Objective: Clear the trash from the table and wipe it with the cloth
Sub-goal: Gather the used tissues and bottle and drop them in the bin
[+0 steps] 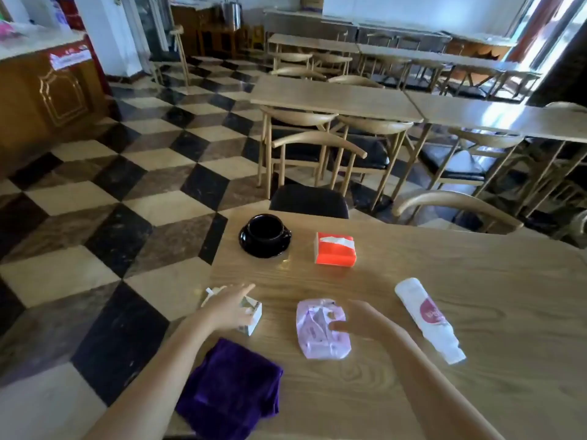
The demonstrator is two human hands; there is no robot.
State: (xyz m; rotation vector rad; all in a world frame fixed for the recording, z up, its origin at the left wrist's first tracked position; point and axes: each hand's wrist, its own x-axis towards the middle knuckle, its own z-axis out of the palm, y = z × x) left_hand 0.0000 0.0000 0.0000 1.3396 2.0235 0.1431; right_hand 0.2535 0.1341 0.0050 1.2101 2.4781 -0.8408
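A person's view down onto a pale wooden table (476, 312) in an empty café with a checkered floor. At the centre of the near part lies a crumpled lilac plastic wrapper (322, 330), its long axis running away from the person. All places here are given relative to that wrapper. The right hand (360, 319) comes in from the right with fingers loosely spread, a fingertip at or on the wrapper's right edge; it holds nothing. The left hand (230, 308) is well to the left, open and flat, over a small crushed white carton (252, 317) at the table's left edge; whether it is touching the carton cannot be told. A folded deep purple cloth (232, 389) lies to the near left, untouched. A white plastic bottle with a pink label (428, 317) lies on its side to the right, angled away. Beyond sit an orange and white tissue pack (334, 249) and, left of that, a black cup on a black saucer (265, 236). The right hand appears the nearer one to take the wrapper
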